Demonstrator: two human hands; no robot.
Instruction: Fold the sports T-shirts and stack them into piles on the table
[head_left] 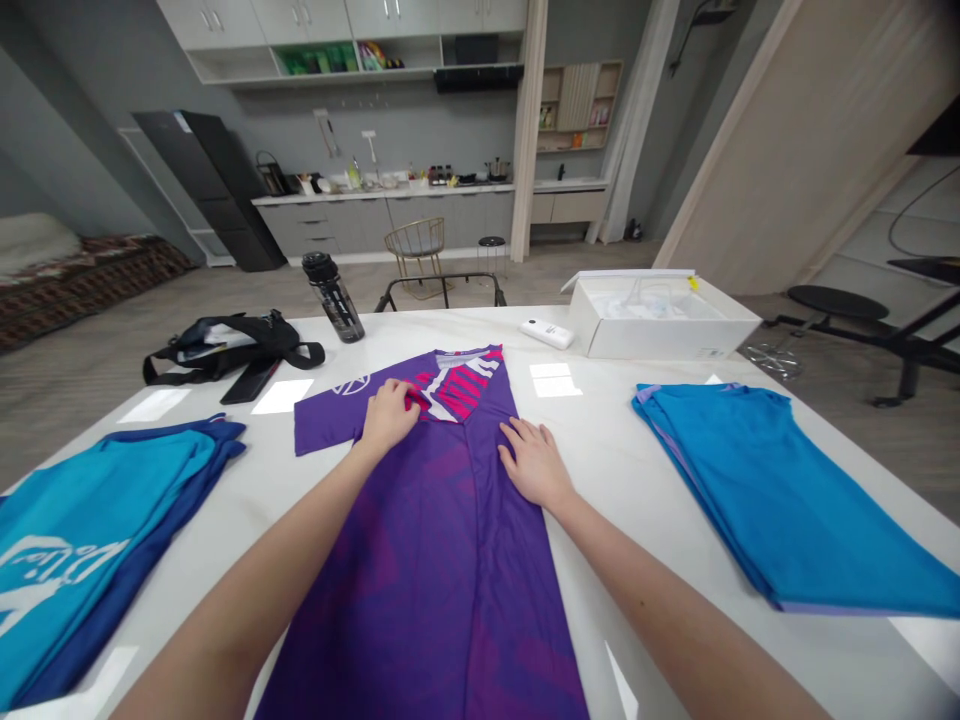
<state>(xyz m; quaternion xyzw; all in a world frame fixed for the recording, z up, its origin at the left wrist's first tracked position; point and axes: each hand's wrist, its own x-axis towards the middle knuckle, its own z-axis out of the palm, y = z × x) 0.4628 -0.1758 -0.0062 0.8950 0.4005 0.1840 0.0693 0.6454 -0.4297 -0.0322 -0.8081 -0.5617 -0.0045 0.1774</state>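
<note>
A purple jersey [420,560] with a pink and white pattern near its neck lies lengthwise in front of me, its right side folded inward. One short sleeve with a white round emblem sticks out to the left. My left hand [390,415] is closed, its fingers pinching the fabric beside the pink patch. On the folded right edge, my right hand [534,465] rests open with its fingers spread on the cloth.
Folded blue clothes [780,490] lie on the white table [600,560] at right; teal and navy ones [112,500] at left. Farther back are a black bag [232,345], phone [251,382], bottle [334,298], white device [547,333] and open white box [660,325].
</note>
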